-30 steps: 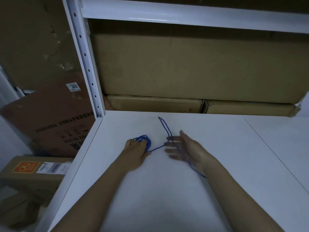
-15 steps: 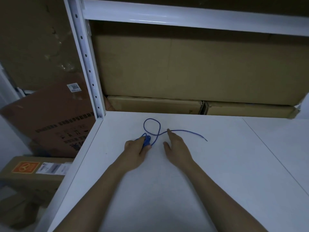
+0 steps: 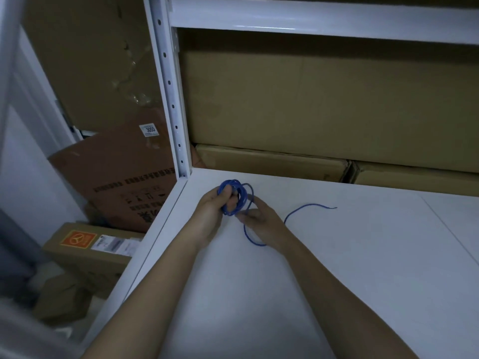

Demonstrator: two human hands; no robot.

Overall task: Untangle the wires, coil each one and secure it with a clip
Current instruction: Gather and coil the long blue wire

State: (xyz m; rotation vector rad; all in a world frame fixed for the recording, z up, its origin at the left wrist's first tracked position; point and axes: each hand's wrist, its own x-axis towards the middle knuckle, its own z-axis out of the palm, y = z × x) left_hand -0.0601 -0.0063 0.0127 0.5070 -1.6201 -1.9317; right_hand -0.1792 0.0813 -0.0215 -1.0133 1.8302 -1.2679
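Two hands coil a blue wire (image 3: 234, 196) over the white shelf (image 3: 337, 255).
The left hand (image 3: 216, 207) is closed around the small coil, near the shelf's back left corner. The right hand (image 3: 261, 224) pinches the loose strand just beside it; the free end lies on the shelf to the right.

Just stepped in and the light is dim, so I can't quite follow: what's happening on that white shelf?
A person is winding a blue wire into a coil. The left hand grips the bundle of loops just above the white shelf, while the right hand pinches the strand beside the coil. A loose tail trails off to the right across the shelf, so the coiling isn't finished. No clip is in view.
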